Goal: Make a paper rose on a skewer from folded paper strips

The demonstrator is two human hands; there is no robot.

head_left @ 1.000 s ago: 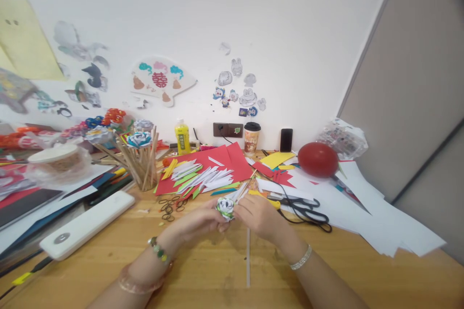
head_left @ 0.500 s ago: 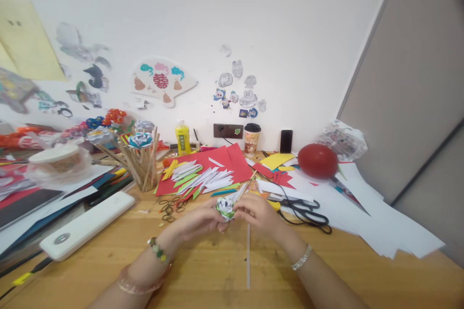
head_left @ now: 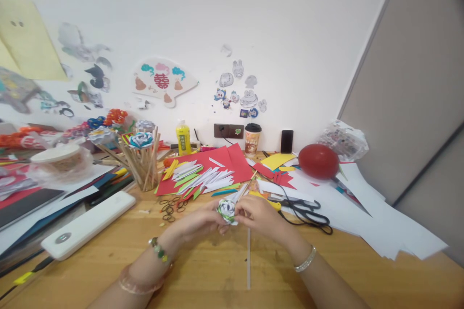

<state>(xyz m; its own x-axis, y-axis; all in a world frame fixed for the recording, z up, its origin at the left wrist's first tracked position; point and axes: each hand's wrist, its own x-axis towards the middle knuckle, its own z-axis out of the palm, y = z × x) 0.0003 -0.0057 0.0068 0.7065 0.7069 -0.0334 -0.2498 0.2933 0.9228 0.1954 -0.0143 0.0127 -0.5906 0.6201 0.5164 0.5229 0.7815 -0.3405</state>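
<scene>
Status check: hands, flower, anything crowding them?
Left hand and right hand both pinching the paper flower above the table. Scissors lie just right, apart.

A wooden table (head_left: 217,270) is covered with red paper (head_left: 217,161), white sheets (head_left: 380,217), scissors (head_left: 308,212), rubber bands (head_left: 170,208), 1 white case (head_left: 87,224), 1 strip (head_left: 248,256) and 1 balloon (head_left: 318,161).

A white-and-green paper flower (head_left: 226,210), black scissors (head_left: 308,212), a red balloon (head_left: 318,161), a yellow bottle (head_left: 183,138).
</scene>
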